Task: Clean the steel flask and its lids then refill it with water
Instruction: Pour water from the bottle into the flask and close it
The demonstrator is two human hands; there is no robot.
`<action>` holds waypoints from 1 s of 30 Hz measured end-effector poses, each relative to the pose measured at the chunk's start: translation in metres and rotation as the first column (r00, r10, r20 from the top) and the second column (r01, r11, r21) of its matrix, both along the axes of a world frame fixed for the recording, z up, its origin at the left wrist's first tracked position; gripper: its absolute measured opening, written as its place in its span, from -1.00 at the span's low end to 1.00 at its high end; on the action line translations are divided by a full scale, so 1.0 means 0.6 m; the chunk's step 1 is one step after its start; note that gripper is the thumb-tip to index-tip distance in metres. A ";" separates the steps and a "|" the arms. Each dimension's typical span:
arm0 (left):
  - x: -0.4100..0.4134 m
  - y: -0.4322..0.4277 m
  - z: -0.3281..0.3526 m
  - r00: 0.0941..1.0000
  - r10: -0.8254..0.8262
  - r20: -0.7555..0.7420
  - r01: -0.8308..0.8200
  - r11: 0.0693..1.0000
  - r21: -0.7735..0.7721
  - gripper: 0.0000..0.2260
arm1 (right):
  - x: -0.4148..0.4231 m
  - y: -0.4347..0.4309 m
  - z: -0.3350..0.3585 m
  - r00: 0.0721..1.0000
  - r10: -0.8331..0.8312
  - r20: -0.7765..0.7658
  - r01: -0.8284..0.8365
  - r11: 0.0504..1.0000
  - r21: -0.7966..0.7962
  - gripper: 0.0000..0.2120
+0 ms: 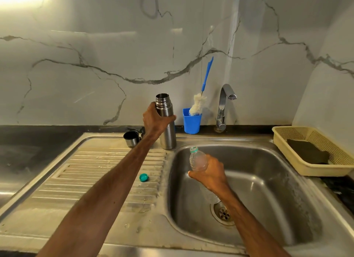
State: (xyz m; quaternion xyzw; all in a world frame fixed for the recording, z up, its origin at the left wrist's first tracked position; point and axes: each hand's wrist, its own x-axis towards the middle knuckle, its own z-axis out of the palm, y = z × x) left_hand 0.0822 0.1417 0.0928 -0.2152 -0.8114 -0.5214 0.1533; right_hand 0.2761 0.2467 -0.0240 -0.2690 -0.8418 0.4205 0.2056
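Cylindrical brushed-steel flask (168, 136) stands upright and open-mouthed on the back edge of the steel sink's ribbed drainboard (95, 170), just beside the basin's back-left corner. Left hand (155, 120) wraps its upper body. Right hand (210, 172) grips a clear plastic bottle (198, 161), uncapped, over the basin. Small round teal cap (143, 177) sits loose on the drainboard's right side. Steel cup lid (131, 138) lies on its side at the back edge, left of the flask.

Risks, as I judge them:
- Narrow flask mouth: a fast pour would probably spill.
- Wet steel plus basin edge: the flask could slip or tip in.
- Teal cap could roll off.

No brand or writing readable.
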 end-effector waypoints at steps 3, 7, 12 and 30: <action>-0.001 -0.001 0.001 1.000 -0.007 0.004 0.007 1.000 -0.006 -0.38 | -0.001 0.001 0.000 1.000 0.000 0.002 0.000 1.000 -0.001 -0.48; 0.000 -0.003 0.000 1.000 -0.027 0.009 0.028 0.999 -0.046 -0.35 | 0.001 0.001 0.000 1.000 0.012 0.008 -0.012 1.000 -0.009 -0.46; 0.007 -0.009 -0.004 0.999 -0.007 0.050 0.013 0.991 -0.130 -0.33 | 0.005 0.000 0.004 0.999 0.046 0.000 -0.046 0.997 -0.066 -0.44; 0.105 -0.249 -0.121 0.961 -0.269 0.063 0.222 0.617 -0.755 -0.77 | 0.016 -0.036 0.018 0.979 0.202 0.035 -0.202 0.979 -0.020 -0.34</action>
